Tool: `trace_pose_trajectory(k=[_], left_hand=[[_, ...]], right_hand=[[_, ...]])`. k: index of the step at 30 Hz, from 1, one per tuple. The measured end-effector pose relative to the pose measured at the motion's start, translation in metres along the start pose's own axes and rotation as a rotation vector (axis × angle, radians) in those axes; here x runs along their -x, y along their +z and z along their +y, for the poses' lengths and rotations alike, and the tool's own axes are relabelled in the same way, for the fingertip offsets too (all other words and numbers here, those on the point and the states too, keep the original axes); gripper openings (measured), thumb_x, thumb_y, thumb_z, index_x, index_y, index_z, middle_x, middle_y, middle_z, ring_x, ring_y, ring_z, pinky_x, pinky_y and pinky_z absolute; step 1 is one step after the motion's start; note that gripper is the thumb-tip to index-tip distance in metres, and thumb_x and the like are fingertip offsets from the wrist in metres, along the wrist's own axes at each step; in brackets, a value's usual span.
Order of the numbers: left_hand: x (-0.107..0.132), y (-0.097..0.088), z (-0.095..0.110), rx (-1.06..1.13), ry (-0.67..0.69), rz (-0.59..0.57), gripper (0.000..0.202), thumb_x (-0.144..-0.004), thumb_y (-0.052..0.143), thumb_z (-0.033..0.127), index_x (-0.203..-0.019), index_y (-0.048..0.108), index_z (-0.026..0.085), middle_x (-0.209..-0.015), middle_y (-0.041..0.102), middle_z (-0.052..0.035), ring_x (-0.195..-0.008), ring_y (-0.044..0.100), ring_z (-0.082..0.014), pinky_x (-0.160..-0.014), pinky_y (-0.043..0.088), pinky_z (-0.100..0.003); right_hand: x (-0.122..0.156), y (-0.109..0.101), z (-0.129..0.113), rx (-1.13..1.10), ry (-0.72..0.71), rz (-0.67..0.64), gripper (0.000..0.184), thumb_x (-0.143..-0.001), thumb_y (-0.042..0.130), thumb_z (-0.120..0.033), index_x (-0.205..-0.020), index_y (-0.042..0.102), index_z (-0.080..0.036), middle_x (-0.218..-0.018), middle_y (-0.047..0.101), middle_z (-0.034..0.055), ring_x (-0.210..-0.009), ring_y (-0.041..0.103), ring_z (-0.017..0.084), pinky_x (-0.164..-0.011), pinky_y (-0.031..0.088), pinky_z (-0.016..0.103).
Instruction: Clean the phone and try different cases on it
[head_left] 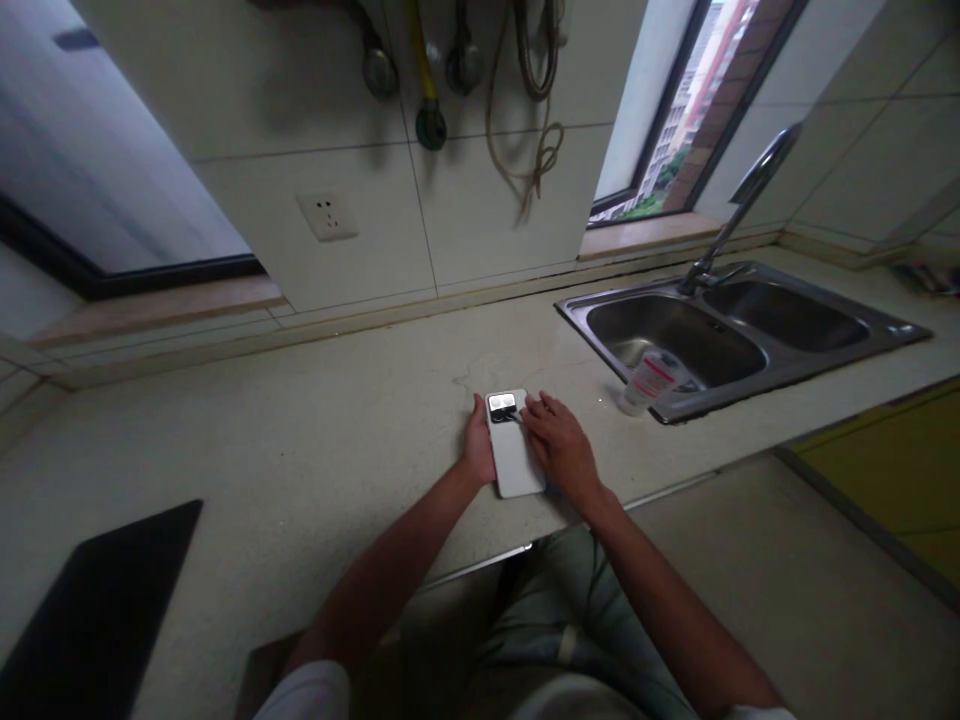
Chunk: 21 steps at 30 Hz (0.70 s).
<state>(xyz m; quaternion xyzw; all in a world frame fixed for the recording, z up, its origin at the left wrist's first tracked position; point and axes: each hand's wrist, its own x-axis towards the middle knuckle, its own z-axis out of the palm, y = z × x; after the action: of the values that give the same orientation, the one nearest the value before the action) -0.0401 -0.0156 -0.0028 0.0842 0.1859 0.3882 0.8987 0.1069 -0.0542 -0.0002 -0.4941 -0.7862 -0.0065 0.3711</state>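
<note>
A white phone lies back-up on the pale countertop, its dark camera block toward the wall. My left hand rests against the phone's left edge and steadies it. My right hand lies over the phone's right side, with fingertips reaching to the camera block; whether something small is pinched in those fingers cannot be told.
A small white bottle with a red label lies beside a steel double sink with a tall tap. A black cooktop sits at the near left. A wall socket and hanging hoses are on the tiles.
</note>
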Motion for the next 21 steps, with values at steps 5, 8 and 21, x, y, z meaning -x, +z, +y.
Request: trace_pose_trajectory(k=[5, 8, 21], left_hand=[[0.002, 0.003, 0.001, 0.047, 0.1, 0.026, 0.078, -0.093, 0.023, 0.072, -0.129, 0.061, 0.014, -0.126, 0.065, -0.0175, -0.125, 0.057, -0.0332, -0.108, 0.038, -0.053], [0.002, 0.001, 0.001, 0.054, 0.126, 0.022, 0.075, -0.093, 0.028, 0.071, -0.133, 0.058, 0.016, -0.131, 0.063, -0.0181, -0.125, 0.056, -0.0332, -0.109, 0.035, -0.056], [0.003, -0.006, 0.008, 0.13, 0.118, 0.027, 0.069, -0.092, 0.037, 0.069, -0.114, 0.064, 0.011, -0.102, 0.07, -0.0158, -0.094, 0.067, -0.0273, -0.099, 0.045, -0.053]], right_hand=[[0.042, 0.007, -0.027, -0.006, -0.109, -0.017, 0.03, -0.095, 0.052, -0.016, -0.12, 0.068, -0.016, -0.143, 0.055, 0.0167, -0.144, 0.039, 0.028, -0.113, 0.038, 0.056], [0.062, 0.003, -0.039, -0.033, -0.136, -0.062, 0.03, -0.094, 0.053, -0.014, -0.12, 0.068, -0.018, -0.145, 0.053, 0.0168, -0.146, 0.035, 0.028, -0.114, 0.036, 0.057], [0.061, -0.05, -0.01, -0.339, 0.058, 0.01, 0.022, -0.096, 0.058, -0.025, -0.111, 0.073, -0.024, -0.108, 0.072, 0.0092, -0.097, 0.069, 0.02, -0.083, 0.058, 0.033]])
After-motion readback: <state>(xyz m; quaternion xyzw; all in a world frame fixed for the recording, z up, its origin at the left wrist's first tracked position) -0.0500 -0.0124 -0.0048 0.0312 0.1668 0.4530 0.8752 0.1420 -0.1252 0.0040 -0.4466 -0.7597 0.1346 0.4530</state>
